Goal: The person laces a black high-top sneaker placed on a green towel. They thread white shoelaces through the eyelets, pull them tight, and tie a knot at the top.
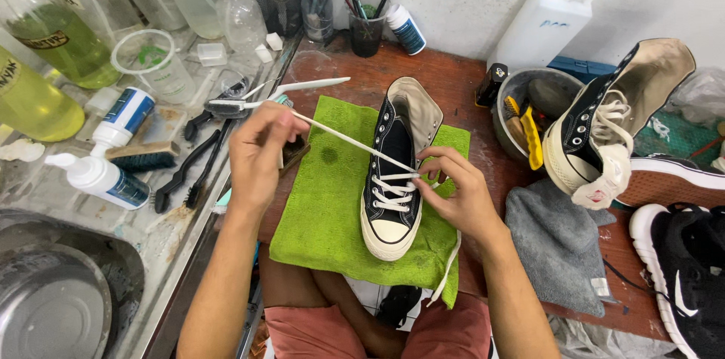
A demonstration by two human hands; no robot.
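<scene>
A black high-top canvas sneaker (394, 178) with a white toe cap stands on a green cloth (325, 208), toe toward me. My left hand (260, 151) pinches one end of its white shoelace (343, 140) and holds it taut, up and to the left of the shoe. My right hand (457, 189) rests against the sneaker's right side at the eyelets, fingers on the lacing. The lace's other end hangs off the cloth's front edge.
Brushes (192, 170), pump bottles (106, 178) and large liquid bottles (53, 34) crowd the left counter by a metal basin (53, 298). On the right lie a grey rag (559, 242), a bowl of tools (521, 110), a matching sneaker (612, 125) and other shoes (680, 268).
</scene>
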